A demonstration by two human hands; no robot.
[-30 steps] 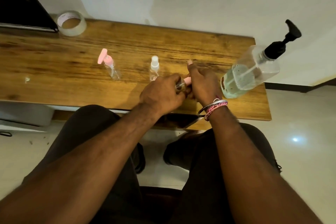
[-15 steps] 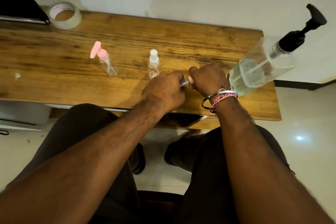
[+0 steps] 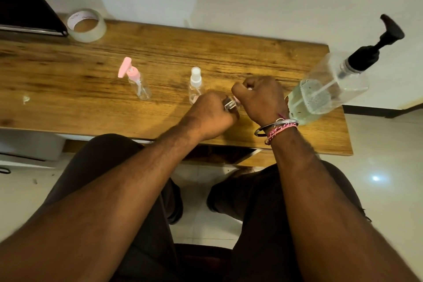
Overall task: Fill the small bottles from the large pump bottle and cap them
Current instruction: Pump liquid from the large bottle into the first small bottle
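Note:
Both my hands meet over the front of the wooden desk (image 3: 91, 89) around one small clear bottle (image 3: 231, 105), of which only a glint shows between them. My left hand (image 3: 210, 114) grips the bottle's body. My right hand (image 3: 261, 98) is curled in a fist round its pink cap end. A second small bottle with a white spray cap (image 3: 195, 86) stands just behind my left hand. Further left stands a small bottle with a pink pump (image 3: 135, 81). The large clear pump bottle (image 3: 329, 89), black pump on top and partly full of liquid, stands at the desk's right end.
A roll of clear tape (image 3: 87, 25) lies at the back left beside a dark laptop-like object (image 3: 25, 7). The desk's right edge lies just past the large bottle. My knees are under the front edge.
My right hand has closed from a loose hold with a raised finger into a fist over the cap end. The head view has shifted slightly.

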